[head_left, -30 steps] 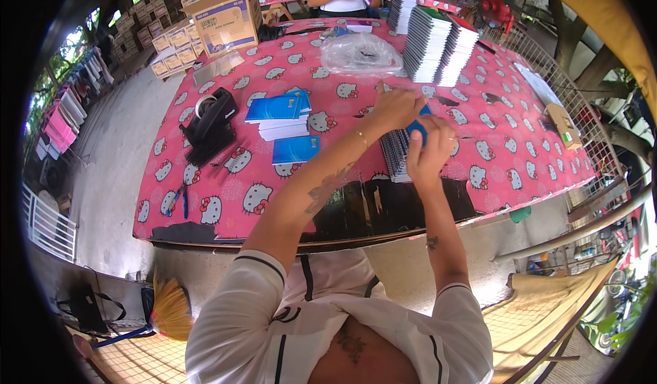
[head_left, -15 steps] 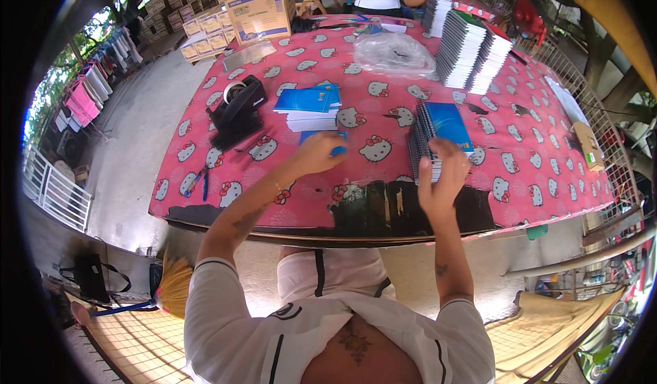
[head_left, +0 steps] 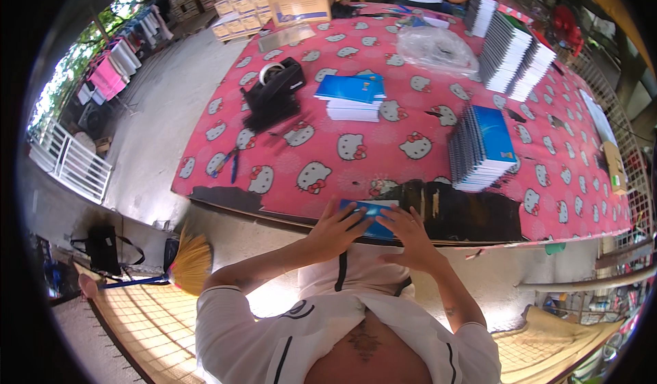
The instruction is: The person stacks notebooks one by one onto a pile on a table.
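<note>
We hold a thin blue-covered notebook (head_left: 369, 218) at table edge, 6 o'clock: left hand (head_left: 337, 228) & right hand (head_left: 408, 232) spread flat, pressing it. Blue spiral stack (head_left: 481, 148) at 2 o'clock looks built; small blue pile (head_left: 352, 97) at 12 remains, we judge.

White short-sleeved shirt with thin black piping along the sleeves and a black strip down the front, a dark round emblem on the left sleeve, bare forearms, left hand (head_left: 337, 228) and right hand (head_left: 408, 235) without gloves or rings, a small dark tattoo on the right forearm
</note>
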`<state>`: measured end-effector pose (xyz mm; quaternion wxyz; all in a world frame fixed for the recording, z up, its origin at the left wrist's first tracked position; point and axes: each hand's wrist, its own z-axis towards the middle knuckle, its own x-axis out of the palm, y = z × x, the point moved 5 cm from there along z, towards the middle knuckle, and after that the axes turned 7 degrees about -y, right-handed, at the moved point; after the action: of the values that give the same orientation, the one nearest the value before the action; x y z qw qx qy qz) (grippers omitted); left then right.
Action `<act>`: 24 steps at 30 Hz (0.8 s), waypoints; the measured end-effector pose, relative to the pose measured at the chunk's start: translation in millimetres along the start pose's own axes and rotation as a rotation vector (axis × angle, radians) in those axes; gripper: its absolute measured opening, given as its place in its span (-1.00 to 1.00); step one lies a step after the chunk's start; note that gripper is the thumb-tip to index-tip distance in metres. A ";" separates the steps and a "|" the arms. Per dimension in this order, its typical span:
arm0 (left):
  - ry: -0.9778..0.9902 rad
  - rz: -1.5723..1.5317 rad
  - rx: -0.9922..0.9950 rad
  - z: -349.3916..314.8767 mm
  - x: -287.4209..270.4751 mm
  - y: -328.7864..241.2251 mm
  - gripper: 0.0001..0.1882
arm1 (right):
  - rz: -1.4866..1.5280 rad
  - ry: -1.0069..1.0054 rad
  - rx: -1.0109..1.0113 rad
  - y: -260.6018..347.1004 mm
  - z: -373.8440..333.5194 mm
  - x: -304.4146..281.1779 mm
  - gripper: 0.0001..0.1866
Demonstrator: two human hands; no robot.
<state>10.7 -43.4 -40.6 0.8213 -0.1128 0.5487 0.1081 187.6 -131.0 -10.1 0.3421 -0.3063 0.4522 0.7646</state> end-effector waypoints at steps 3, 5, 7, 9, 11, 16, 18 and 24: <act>0.057 -0.205 -0.112 43.7 -30.1 14.4 -0.58 | 0.438 -0.258 0.131 -33.8 11.7 2.4 -0.35; -0.010 -0.405 -0.068 73.0 -38.9 32.9 -0.61 | 0.482 -0.301 0.266 -68.8 20.8 17.3 -0.43; -0.186 -0.678 -0.332 86.1 -28.3 94.7 -0.65 | 0.530 -0.359 0.348 -84.0 27.4 26.8 -0.50; -0.485 -0.407 -0.553 78.1 -28.7 183.4 -0.72 | 0.613 -0.417 0.364 -81.4 38.8 33.2 -0.58; -0.508 -0.010 -0.724 45.3 -22.0 246.8 -0.75 | 0.695 -0.434 0.352 -65.8 50.7 39.4 -0.58; -0.575 -0.005 -0.538 54.3 -5.9 193.7 -0.70 | 0.722 -0.582 0.392 -62.2 47.8 33.3 -0.53; -0.742 -0.219 -0.561 46.7 -26.2 148.6 -0.72 | 0.662 -0.563 0.472 -66.7 41.4 34.8 -0.49; -0.643 -0.989 -0.800 0.4 9.2 65.5 -0.53 | 0.801 -0.529 0.532 -62.2 44.6 60.2 -0.56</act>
<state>-5.2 19.6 -53.3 0.7909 -0.6039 0.0818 -0.0562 195.5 -53.8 -68.9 0.1918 0.1895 0.6098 0.7453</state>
